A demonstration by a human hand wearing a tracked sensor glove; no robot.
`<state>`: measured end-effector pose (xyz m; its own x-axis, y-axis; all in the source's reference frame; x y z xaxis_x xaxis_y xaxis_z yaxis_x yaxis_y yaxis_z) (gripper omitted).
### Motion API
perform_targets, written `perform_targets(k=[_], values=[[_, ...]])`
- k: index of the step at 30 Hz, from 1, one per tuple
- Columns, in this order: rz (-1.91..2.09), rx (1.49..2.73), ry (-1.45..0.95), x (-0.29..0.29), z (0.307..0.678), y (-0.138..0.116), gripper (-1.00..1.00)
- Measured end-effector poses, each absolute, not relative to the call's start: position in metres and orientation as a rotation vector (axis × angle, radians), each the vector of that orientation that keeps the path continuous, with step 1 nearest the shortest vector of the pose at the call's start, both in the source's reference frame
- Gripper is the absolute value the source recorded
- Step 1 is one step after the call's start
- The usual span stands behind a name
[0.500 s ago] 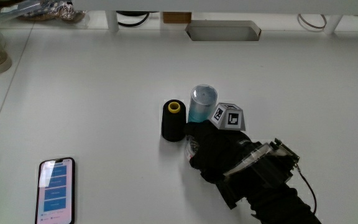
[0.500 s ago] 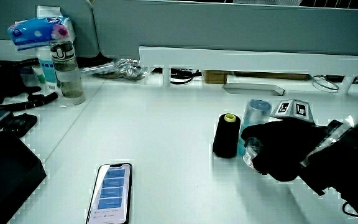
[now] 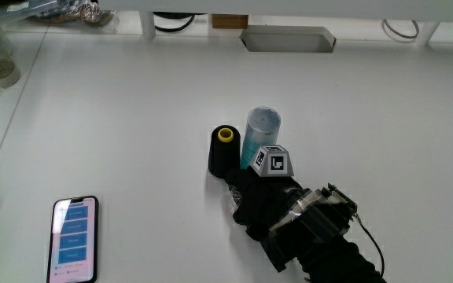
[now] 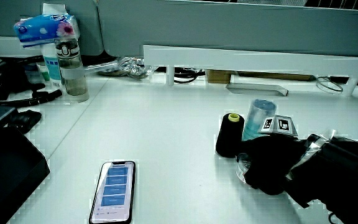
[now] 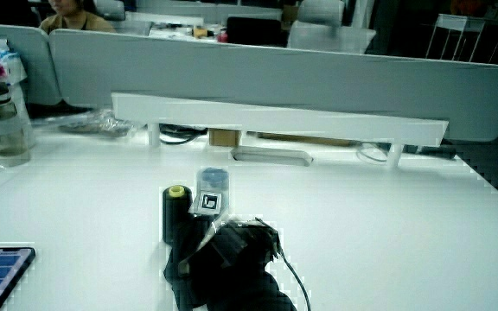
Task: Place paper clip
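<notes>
The black-gloved hand (image 3: 262, 203) rests low on the table with its patterned cube (image 3: 272, 162) on its back. It lies beside a black thread spool (image 3: 225, 152) with a yellow core and a clear blue cylinder (image 3: 259, 134), nearer to the person than both. In both side views the hand (image 4: 269, 165) (image 5: 223, 259) touches the foot of the spool (image 4: 229, 135) (image 5: 175, 216). Something small and pale glints under the hand at the spool's base (image 4: 242, 165). No paper clip can be made out; the hand may hide it.
A phone (image 3: 75, 238) with a lit screen lies near the table's edge by the person. A bottle (image 4: 73, 71) and a tissue pack (image 4: 42, 28) stand near the low partition. A grey slot (image 3: 288, 38) sits in the table there. A black case (image 4: 5, 168) lies beside the phone.
The hand has drawn slightly nearer to the person and closer to the spool's foot; its cube now overlaps the base of the blue cylinder. Spool, cylinder and phone have not moved.
</notes>
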<state>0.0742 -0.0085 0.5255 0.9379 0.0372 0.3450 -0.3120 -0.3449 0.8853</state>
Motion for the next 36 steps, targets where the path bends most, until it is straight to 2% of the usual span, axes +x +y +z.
perform_targets(k=[13, 26, 30, 35, 36], values=[[0.255, 1.811, -0.198, 0.062, 0.551, 0.008, 0.0], [0.121, 1.834, -0.178, 0.057, 0.552, 0.01, 0.0], [0.188, 1.767, -0.197, 0.059, 0.552, 0.01, -0.44], [0.224, 1.787, -0.22, 0.068, 0.541, 0.007, -1.0], [0.232, 1.79, -0.223, 0.07, 0.534, 0.005, -1.0]])
